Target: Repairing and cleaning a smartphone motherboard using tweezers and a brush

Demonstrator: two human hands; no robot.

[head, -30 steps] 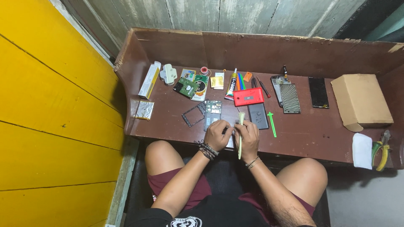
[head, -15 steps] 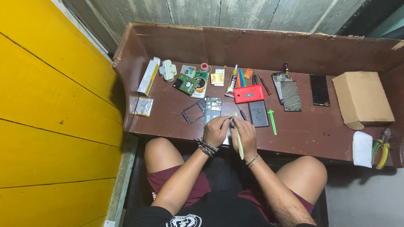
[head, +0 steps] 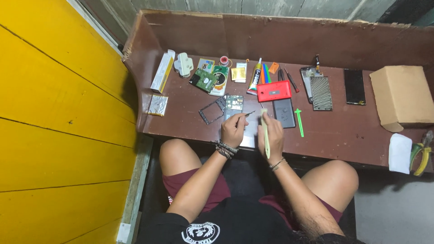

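My left hand (head: 233,129) holds thin metal tweezers (head: 248,113) whose tips point right, just under an opened phone with its green circuit board (head: 234,103) showing. My right hand (head: 271,135) grips a pale yellow-green plastic pry stick (head: 265,131) that stands nearly upright along the palm. Both hands rest at the front edge of the dark red-brown desk (head: 343,135), over a flat grey phone part (head: 250,131) partly hidden between them. A black phone frame (head: 211,110) lies left of the circuit board.
A red phone back (head: 274,91), a dark grey panel (head: 285,113), a green pry tool (head: 299,121), a glue tube (head: 256,81), a cardboard box (head: 402,97), a black phone (head: 354,86), a white cloth (head: 400,152) and pliers (head: 422,153) lie on the desk. A yellow wall (head: 58,113) stands left.
My right hand has tipped the pry stick from slanting to more upright. The left hand now shows the tweezers pointing right. The camera view has shifted slightly.
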